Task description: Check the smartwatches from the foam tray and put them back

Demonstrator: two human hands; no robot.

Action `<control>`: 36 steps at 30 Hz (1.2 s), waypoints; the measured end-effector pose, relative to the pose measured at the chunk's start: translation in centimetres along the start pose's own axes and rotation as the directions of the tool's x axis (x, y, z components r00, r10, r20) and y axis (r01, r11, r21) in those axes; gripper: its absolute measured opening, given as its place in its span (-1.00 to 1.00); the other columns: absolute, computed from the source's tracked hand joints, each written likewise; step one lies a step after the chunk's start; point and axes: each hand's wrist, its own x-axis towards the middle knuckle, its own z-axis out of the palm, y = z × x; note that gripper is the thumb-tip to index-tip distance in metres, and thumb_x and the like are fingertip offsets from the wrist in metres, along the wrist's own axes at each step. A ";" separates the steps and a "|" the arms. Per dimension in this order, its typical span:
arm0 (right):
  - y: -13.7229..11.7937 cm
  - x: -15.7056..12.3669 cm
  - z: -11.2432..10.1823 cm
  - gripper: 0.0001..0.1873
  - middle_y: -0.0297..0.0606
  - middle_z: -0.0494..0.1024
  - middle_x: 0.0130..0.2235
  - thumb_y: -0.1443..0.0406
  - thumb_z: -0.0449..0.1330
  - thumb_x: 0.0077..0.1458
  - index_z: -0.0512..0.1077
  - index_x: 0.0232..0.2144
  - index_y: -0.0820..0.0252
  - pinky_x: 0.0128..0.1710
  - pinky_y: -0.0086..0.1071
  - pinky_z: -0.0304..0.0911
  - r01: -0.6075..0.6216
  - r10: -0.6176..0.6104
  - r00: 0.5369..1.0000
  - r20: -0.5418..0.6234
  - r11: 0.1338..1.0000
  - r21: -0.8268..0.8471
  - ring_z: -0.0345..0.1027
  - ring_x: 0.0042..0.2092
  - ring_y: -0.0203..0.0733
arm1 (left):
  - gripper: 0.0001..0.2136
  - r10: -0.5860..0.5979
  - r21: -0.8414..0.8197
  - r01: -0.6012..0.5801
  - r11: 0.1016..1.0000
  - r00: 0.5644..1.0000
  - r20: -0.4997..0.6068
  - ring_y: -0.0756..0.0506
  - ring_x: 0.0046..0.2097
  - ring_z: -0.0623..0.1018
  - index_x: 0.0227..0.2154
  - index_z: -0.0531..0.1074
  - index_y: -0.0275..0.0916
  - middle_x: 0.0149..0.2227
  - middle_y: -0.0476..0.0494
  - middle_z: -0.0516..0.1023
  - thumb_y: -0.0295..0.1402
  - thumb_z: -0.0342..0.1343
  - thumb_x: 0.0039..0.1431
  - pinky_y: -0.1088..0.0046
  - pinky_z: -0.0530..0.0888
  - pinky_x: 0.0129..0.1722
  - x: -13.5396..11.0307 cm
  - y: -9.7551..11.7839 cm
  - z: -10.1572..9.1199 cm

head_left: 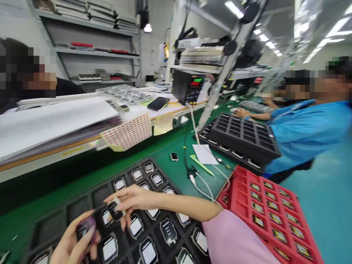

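Note:
My right hand (134, 200) reaches across the black foam tray (79, 205) and pinches a smartwatch body (117, 209) with a dark face and pale metal rim. Close beside it, my left hand (74, 240) is closed around a small dark object with a purple sheen (87, 226), blurred and partly covered by the fingers. Below both hands, several watch bodies lie in the tray's compartments, most with lit white screens. One of them, a watch with a darker screen (168, 231), lies right of my hands. The compartments at the tray's far left hold nothing.
A red tray (236, 198) of watch parts stands at the right, with stacked black trays (242, 135) behind it. A single watch (174, 157), a green pen (202, 165) and white cables (202, 183) lie on the green bench. A co-worker in blue (310, 128) sits at the right.

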 end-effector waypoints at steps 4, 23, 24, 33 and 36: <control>-0.2 0.4 0.6 -0.47 -0.12 0.51 -0.22 0.21 0.34 -0.01 0.31 -0.01 0.27 -0.57 -0.48 0.36 -0.004 0.002 0.992 -0.130 1.000 -0.013 0.48 -0.46 -0.22 | -0.54 -0.036 -0.248 0.046 0.968 0.998 0.047 -0.18 -0.35 0.53 -0.09 0.37 -0.27 -0.28 -0.21 0.54 -0.20 0.23 -0.07 0.41 0.46 -0.54 -0.2 1.6 0.8; -1.2 0.8 1.4 -0.38 -0.07 0.54 -0.22 0.30 0.22 0.08 0.19 0.18 0.25 -0.61 -0.44 0.36 -0.016 -0.037 0.958 -0.284 0.983 -0.182 0.50 -0.46 -0.15 | -0.60 0.038 -0.281 0.036 0.959 0.967 0.252 -0.19 -0.20 0.56 -0.05 0.36 -0.20 -0.25 -0.15 0.52 -0.47 0.04 -0.02 0.26 0.52 -0.26 0.4 2.1 -0.5; -1.2 0.8 1.4 -0.39 -0.06 0.54 -0.20 0.28 0.22 0.09 0.20 0.18 0.25 -0.61 -0.44 0.36 -0.016 -0.041 0.957 -0.287 0.981 -0.193 0.50 -0.46 -0.16 | -0.60 0.040 -0.279 0.031 0.960 0.968 0.248 -0.19 -0.20 0.56 -0.05 0.37 -0.20 -0.25 -0.15 0.52 -0.47 0.04 -0.02 0.25 0.52 -0.26 0.4 2.1 -0.5; -1.1 0.7 1.9 -0.43 -0.21 0.54 -0.35 0.22 0.25 0.10 0.25 0.13 0.26 -0.62 -0.51 0.32 -0.032 -0.087 0.942 -0.324 0.937 -0.348 0.47 -0.51 -0.24 | -0.63 0.090 -0.175 -0.052 0.983 0.972 0.219 -0.14 -0.23 0.54 -0.04 0.30 -0.22 -0.21 -0.15 0.48 -0.44 0.06 0.04 0.36 0.50 -0.31 0.5 2.0 -0.6; -1.1 0.5 1.8 -0.37 -0.14 0.54 -0.23 0.24 0.27 0.09 0.20 0.16 0.24 -0.59 -0.49 0.35 -0.004 -0.092 0.962 -0.258 0.937 -0.349 0.49 -0.45 -0.22 | -0.66 0.134 -0.002 -0.135 0.991 0.979 0.152 -0.02 -0.41 0.48 -0.07 0.28 -0.22 -0.33 -0.04 0.41 -0.42 0.12 0.06 0.50 0.40 -0.47 0.4 2.1 -0.6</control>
